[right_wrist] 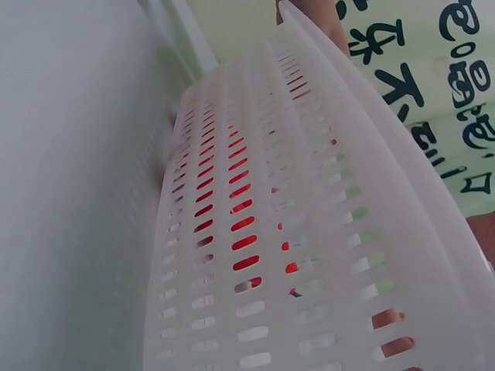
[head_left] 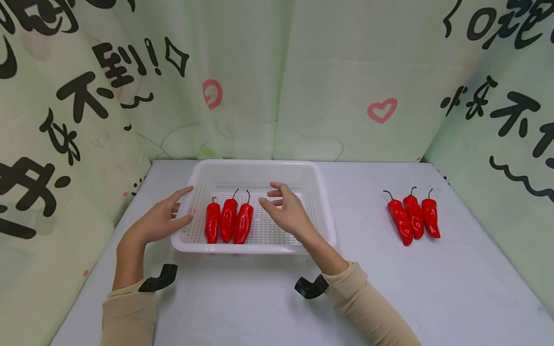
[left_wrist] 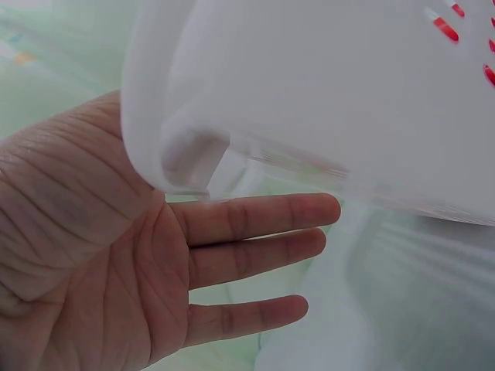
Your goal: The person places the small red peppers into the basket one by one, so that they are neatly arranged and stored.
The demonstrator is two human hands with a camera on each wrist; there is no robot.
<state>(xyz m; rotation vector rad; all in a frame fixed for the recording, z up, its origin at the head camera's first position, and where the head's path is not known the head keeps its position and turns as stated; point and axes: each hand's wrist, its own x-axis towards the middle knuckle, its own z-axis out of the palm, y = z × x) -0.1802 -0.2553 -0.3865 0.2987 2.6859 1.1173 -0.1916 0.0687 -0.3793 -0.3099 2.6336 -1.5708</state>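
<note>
A white perforated plastic basket [head_left: 259, 249] sits on the table, and three red peppers [head_left: 228, 221] lie side by side in its left half, stems pointing to the back. At the basket's left end is my left hand [head_left: 157, 216], its fingers spread along the rim. The left wrist view shows straight fingers [left_wrist: 255, 263] beside the basket's outer wall [left_wrist: 294, 93], with the thumb hidden. My right hand [head_left: 285, 211] hovers above the basket, right of the peppers, fingers loosely bent and nothing between them. Red shows through the slots of the basket wall [right_wrist: 418, 255] in the right wrist view.
Three more red peppers [head_left: 414, 218] lie close together on the white table [head_left: 242, 307], to the right of the basket. Pale green curtains [head_left: 346, 72] with black lettering and pink hearts stand behind and at both sides.
</note>
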